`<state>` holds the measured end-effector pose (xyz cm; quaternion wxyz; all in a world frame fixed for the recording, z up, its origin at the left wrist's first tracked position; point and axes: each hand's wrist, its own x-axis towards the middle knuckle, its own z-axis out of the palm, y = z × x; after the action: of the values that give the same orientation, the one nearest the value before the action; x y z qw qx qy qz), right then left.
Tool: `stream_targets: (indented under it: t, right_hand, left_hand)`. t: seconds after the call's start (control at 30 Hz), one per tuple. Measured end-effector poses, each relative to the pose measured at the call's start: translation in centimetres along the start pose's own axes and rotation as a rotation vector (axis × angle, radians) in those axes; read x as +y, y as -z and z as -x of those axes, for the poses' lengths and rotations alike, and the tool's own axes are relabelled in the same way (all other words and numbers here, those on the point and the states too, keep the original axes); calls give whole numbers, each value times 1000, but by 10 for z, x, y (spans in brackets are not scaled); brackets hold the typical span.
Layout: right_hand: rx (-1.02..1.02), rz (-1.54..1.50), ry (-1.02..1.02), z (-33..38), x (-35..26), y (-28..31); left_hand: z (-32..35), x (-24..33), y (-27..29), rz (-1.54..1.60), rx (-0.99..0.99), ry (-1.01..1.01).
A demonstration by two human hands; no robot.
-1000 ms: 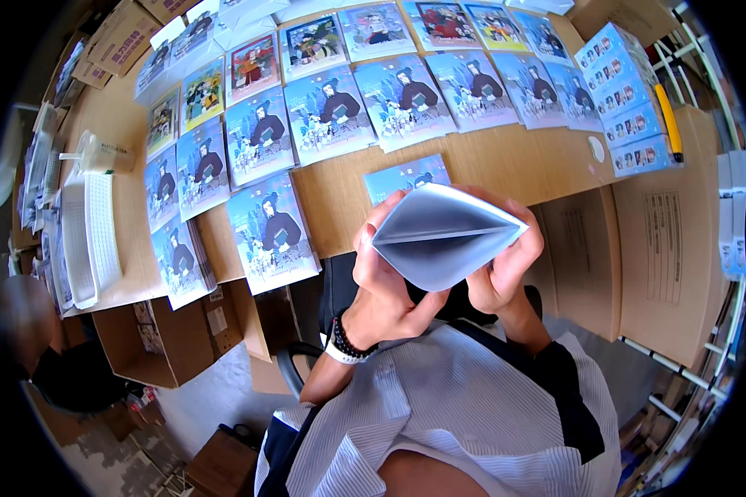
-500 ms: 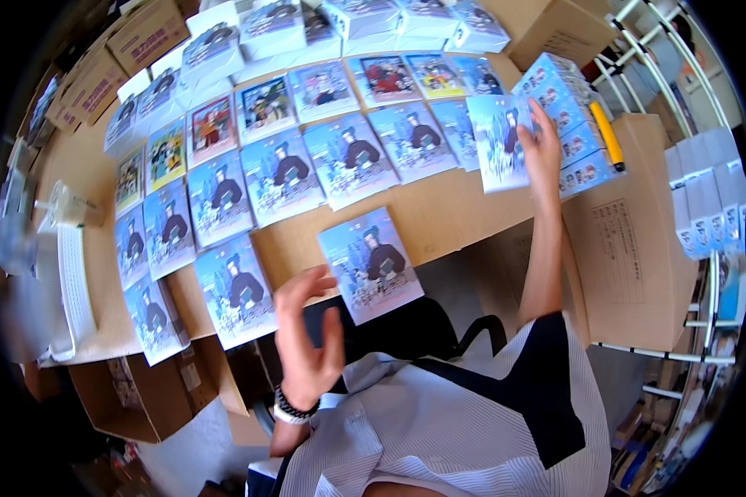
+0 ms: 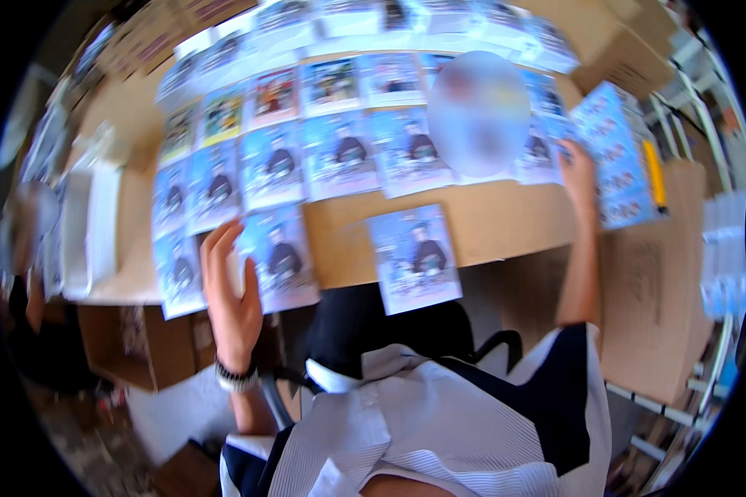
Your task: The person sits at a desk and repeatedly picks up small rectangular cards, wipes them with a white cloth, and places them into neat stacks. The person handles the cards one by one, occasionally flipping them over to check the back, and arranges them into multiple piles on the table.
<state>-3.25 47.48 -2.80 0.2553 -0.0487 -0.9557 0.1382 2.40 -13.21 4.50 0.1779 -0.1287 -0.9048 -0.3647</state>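
Note:
My left hand has its fingers spread and reaches over the near left part of the table. It lies between two blue picture booklets, one to its left and one to its right, with nothing visible in it. My right hand is at the right end of a row, its smeared fingertips by the right edge of a blue booklet; whether it grips that booklet is unclear. Another blue booklet lies at the table's near edge between my hands. A blurred oval hides part of the rows.
Rows of booklets cover the brown table, with white stacks behind. A blue printed box with a yellow tool stands right, beside cartons and a white rack. A white tray lies left.
The view has shifted. My left hand has moved left, from beside the middle booklet to between the two near-left ones. My right hand's raised booklet now appears level with the row's right end.

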Motion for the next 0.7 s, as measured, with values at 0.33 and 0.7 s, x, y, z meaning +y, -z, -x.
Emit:
stream_targets:
  t: [0.33,0.7]
  right_hand:
    - [-100,-71,47,31,-123,42]
    - [-340,-506,44,108,-258,51]
  left_hand:
    - [-52,-78,33,-672,-254,-71]
    - [-68,-99,18,-574,-252,-126]
